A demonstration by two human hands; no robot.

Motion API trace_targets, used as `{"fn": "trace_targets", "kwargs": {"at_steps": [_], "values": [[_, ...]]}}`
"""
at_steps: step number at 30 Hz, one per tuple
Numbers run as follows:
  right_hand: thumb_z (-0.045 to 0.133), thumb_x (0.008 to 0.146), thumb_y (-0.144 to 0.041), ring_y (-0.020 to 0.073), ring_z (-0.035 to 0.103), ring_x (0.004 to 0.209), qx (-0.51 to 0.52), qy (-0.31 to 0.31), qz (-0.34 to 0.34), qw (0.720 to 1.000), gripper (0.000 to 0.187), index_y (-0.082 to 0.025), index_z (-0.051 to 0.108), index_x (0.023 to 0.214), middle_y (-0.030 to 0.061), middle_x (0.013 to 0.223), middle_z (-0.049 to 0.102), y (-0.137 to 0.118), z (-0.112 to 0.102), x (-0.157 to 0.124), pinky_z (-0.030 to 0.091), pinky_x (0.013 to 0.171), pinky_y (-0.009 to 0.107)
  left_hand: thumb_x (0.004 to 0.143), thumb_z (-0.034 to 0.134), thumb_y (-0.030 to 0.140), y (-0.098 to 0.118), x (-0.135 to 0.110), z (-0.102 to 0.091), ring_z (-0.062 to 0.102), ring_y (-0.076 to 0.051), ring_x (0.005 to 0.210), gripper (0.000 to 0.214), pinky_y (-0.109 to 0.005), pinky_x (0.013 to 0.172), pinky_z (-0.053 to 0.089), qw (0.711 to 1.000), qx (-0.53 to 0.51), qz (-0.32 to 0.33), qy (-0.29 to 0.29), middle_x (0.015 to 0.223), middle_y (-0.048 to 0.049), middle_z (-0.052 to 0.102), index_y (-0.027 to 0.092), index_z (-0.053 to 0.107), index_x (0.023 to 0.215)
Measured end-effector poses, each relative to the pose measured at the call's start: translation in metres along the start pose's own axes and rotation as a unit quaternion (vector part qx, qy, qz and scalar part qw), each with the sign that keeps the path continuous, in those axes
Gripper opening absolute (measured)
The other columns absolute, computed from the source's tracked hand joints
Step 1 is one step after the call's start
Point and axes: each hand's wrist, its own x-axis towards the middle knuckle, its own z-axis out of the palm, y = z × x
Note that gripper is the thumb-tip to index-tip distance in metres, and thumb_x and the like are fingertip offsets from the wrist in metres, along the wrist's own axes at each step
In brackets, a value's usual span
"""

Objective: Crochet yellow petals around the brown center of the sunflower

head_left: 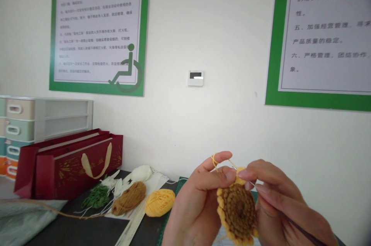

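A round crocheted sunflower piece [238, 212], brown in the middle with a yellow petal edge, is held up in front of me. My left hand [199, 203] pinches its top left edge, with yellow yarn [215, 159] looped round the raised index finger. My right hand [278, 199] is closed at the piece's upper right edge and grips a thin dark crochet hook [301, 230] that runs down to the lower right.
On the dark table lie a yellow yarn ball [160, 202], a brown yarn skein [129, 198], green yarn [97, 196] and white yarn [141, 173]. Red gift bags [69, 164] and a plastic drawer unit [43, 120] stand at the left, against the wall.
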Motion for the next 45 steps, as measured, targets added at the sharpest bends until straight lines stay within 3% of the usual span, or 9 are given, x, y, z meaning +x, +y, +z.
{"fn": "trace_targets", "kwargs": {"at_steps": [4, 7, 11, 18, 22, 27, 32, 39, 45], "values": [[0.064, 0.096, -0.024, 0.0256, 0.071, 0.078, 0.009, 0.028, 0.002, 1.0, 0.017, -0.03, 0.072, 0.11, 0.009, 0.102, 0.077, 0.0, 0.006, 0.001, 0.058, 0.061, 0.045, 0.06, 0.087, 0.004, -0.003, -0.003, 0.004, 0.07, -0.017, 0.067, 0.035, -0.026, 0.068, 0.052, 0.999, 0.018, 0.02, -0.034, 0.072, -0.0053, 0.075, 0.016, 0.081, 0.092], [0.067, 0.095, -0.021, 0.027, 0.071, 0.084, -0.005, 0.054, -0.001, 0.999, 0.018, -0.029, 0.074, 0.109, 0.0093, 0.102, 0.074, -0.002, 0.013, 0.003, 0.058, 0.063, 0.044, 0.068, 0.09, 0.011, -0.009, -0.005, 0.006, 0.068, -0.013, 0.065, 0.031, -0.024, 0.066, 0.052, 0.989, 0.076, 0.115, -0.043, 0.074, -0.0022, 0.074, 0.017, 0.081, 0.098], [0.068, 0.093, -0.019, 0.0238, 0.068, 0.077, 0.013, 0.082, 0.003, 0.997, 0.018, -0.028, 0.075, 0.108, 0.0072, 0.093, 0.07, -0.001, 0.017, 0.006, 0.055, 0.06, 0.041, 0.058, 0.099, 0.012, -0.02, -0.004, 0.011, 0.068, -0.012, 0.064, 0.044, -0.022, 0.063, 0.054, 0.963, 0.132, 0.236, 0.004, 0.074, -0.0007, 0.074, 0.018, 0.083, 0.098], [0.069, 0.091, -0.014, 0.0167, 0.055, 0.058, 0.084, 0.023, 0.014, 0.996, 0.027, -0.033, 0.069, 0.11, -0.0001, 0.077, 0.067, 0.008, 0.011, 0.01, 0.049, 0.055, 0.038, 0.049, 0.102, 0.016, -0.018, -0.003, 0.016, 0.064, -0.01, 0.056, 0.043, -0.021, 0.058, 0.053, 0.966, 0.128, 0.223, 0.038, 0.066, 0.0022, 0.069, 0.017, 0.085, 0.089], [0.068, 0.085, -0.003, 0.0167, 0.06, 0.064, -0.049, 0.009, -0.065, 0.997, 0.031, -0.03, 0.072, 0.1, -0.0005, 0.078, 0.067, 0.001, 0.011, 0.014, 0.05, 0.058, 0.037, 0.055, 0.1, 0.018, -0.017, -0.001, 0.014, 0.063, -0.011, 0.059, 0.042, -0.021, 0.058, 0.05, 0.968, 0.147, 0.202, 0.028, 0.07, 0.0003, 0.07, 0.017, 0.085, 0.094], [0.068, 0.083, -0.004, 0.0192, 0.067, 0.068, -0.172, -0.058, -0.126, 0.975, 0.034, -0.028, 0.071, 0.107, 0.0024, 0.083, 0.073, -0.011, -0.001, 0.03, 0.055, 0.06, 0.037, 0.072, 0.088, 0.015, -0.023, -0.002, 0.016, 0.061, -0.012, 0.06, 0.029, -0.02, 0.056, 0.048, 0.899, 0.285, 0.325, 0.068, 0.075, -0.0006, 0.071, 0.024, 0.084, 0.099], [0.063, 0.088, -0.01, 0.0196, 0.065, 0.072, -0.163, -0.074, -0.054, 0.982, 0.023, -0.025, 0.067, 0.105, 0.0038, 0.079, 0.071, -0.018, -0.009, 0.036, 0.054, 0.063, 0.036, 0.075, 0.083, 0.016, -0.012, -0.005, 0.012, 0.062, -0.016, 0.067, 0.016, -0.026, 0.063, 0.05, 0.849, 0.393, 0.339, 0.099, 0.074, -0.0032, 0.071, 0.023, 0.085, 0.089], [0.055, 0.103, -0.029, 0.0131, 0.059, 0.066, -0.051, -0.003, 0.223, 0.973, 0.014, -0.023, 0.064, 0.095, 0.0, 0.073, 0.062, -0.023, -0.003, 0.026, 0.045, 0.059, 0.027, 0.067, 0.089, 0.014, -0.002, -0.005, 0.006, 0.051, -0.008, 0.05, 0.014, -0.021, 0.048, 0.036, 0.926, 0.29, 0.238, 0.039, 0.061, 0.0003, 0.066, 0.018, 0.075, 0.069], [0.059, 0.102, -0.042, 0.0128, 0.049, 0.064, 0.087, 0.037, 0.379, 0.92, 0.03, -0.023, 0.062, 0.079, -0.0021, 0.066, 0.053, -0.02, 0.004, 0.031, 0.039, 0.061, 0.028, 0.067, 0.087, 0.01, 0.005, -0.001, 0.0, 0.053, -0.009, 0.058, 0.022, -0.022, 0.054, 0.038, 0.936, 0.268, 0.225, -0.038, 0.067, -0.0018, 0.066, 0.015, 0.069, 0.056]]}}
